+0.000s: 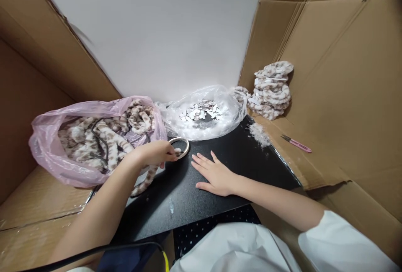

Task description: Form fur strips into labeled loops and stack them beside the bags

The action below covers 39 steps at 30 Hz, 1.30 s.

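Note:
My left hand (158,153) is closed beside the pink bag, its fingers pinched on a furry spotted strip (148,182) that hangs below it onto the black table (176,196). A cream-coloured ring (186,150) stands out from the same fingertips; how it joins the strip is hidden. My right hand (216,175) lies palm down on the table with fingers spread, holding nothing. At the left, the pink plastic bag (47,138) lies open around several furry spotted pieces (109,138) and dark cords.
Behind my hands, a clear plastic bag (176,125) holds many small white tags (201,111). Furry rings (273,92) are stacked at the right, near white fluff (260,134) and pink-handled snips (298,144). Cardboard walls (345,75) enclose both sides.

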Tool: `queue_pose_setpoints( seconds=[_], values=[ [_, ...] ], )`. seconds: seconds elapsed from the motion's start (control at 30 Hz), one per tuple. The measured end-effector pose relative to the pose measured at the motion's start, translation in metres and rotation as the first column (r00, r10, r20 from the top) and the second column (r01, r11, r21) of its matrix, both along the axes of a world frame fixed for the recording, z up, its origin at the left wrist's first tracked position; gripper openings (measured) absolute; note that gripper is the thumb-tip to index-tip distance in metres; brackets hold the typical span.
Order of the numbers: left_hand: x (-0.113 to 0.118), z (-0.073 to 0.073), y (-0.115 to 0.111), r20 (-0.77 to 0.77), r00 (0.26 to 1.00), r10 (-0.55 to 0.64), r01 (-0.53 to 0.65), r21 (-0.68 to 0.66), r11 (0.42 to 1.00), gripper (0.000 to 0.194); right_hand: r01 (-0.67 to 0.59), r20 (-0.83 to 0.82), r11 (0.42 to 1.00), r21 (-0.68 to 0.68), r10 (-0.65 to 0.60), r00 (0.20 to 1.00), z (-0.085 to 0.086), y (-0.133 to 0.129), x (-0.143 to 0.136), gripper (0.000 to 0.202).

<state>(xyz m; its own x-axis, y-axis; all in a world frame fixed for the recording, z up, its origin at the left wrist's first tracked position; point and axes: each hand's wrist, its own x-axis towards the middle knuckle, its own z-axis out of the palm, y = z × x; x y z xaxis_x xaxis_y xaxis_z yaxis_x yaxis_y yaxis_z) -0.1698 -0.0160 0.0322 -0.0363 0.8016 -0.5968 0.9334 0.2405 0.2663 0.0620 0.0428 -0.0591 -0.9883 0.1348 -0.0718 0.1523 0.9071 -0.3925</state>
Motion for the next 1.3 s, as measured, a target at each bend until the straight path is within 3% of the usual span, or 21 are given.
queue_pose_setpoints(
  seconds=[0.27, 0.33, 0.43, 0.53, 0.67, 0.77, 0.87, 1.0, 1.13, 1.2, 1.3],
  values=[
    [-0.017, 0.017, -0.011, 0.113, 0.993, 0.020, -0.034, 0.124, 0.992, 0.043, -0.194, -0.162, 0.981, -0.020, 0.189, 0.969, -0.002, -0.042, -0.032, 0.074],
    [-0.025, 0.020, -0.015, 0.141, 0.990, 0.026, -0.047, 0.152, 0.987, 0.047, -0.196, -0.165, 0.981, 0.009, 0.194, 0.967, -0.006, -0.039, -0.045, 0.074],
    [-0.034, 0.022, -0.017, 0.156, 0.987, 0.034, -0.061, 0.174, 0.983, 0.050, -0.080, -0.116, 0.996, 0.049, 0.086, 0.990, -0.009, -0.014, -0.051, 0.074],
    [-0.033, 0.024, -0.017, 0.145, 0.988, 0.057, -0.078, 0.149, 0.986, 0.049, 0.076, -0.060, 0.995, 0.066, -0.072, 0.996, -0.008, 0.021, -0.029, 0.072],
    [-0.020, 0.022, -0.013, 0.153, 0.988, 0.036, -0.053, 0.107, 0.993, 0.044, 0.264, -0.010, 0.957, 0.124, -0.265, 0.964, -0.011, 0.059, 0.030, 0.071],
    [-0.009, 0.013, -0.007, 0.138, 0.990, 0.005, -0.016, 0.080, 0.997, 0.040, 0.400, 0.010, 0.897, 0.185, -0.409, 0.912, -0.015, 0.078, 0.071, 0.069],
    [-0.001, 0.001, -0.002, 0.150, 0.989, 0.015, -0.023, 0.052, 0.998, 0.036, 0.478, -0.003, 0.852, 0.215, -0.489, 0.872, -0.018, 0.085, 0.090, 0.067],
    [0.000, -0.005, 0.000, 0.202, 0.979, -0.004, -0.008, 0.061, 0.998, 0.034, 0.424, -0.086, 0.864, 0.272, -0.417, 0.905, -0.011, 0.079, 0.086, 0.063],
    [-0.005, 0.005, -0.003, 0.190, 0.981, 0.026, -0.038, 0.063, 0.997, 0.039, 0.407, -0.248, 0.872, 0.271, -0.345, 0.905, 0.007, 0.077, 0.068, 0.052],
    [-0.006, 0.011, -0.004, 0.227, 0.973, 0.040, -0.057, 0.071, 0.996, 0.043, 0.437, -0.352, 0.876, 0.205, -0.350, 0.868, 0.017, 0.078, 0.059, 0.045],
    [0.002, 0.011, -0.003, 0.448, 0.894, 0.003, -0.063, 0.119, 0.991, 0.047, 0.371, -0.462, 0.929, -0.001, -0.329, 0.823, 0.026, 0.079, 0.044, 0.035]
  ],
)
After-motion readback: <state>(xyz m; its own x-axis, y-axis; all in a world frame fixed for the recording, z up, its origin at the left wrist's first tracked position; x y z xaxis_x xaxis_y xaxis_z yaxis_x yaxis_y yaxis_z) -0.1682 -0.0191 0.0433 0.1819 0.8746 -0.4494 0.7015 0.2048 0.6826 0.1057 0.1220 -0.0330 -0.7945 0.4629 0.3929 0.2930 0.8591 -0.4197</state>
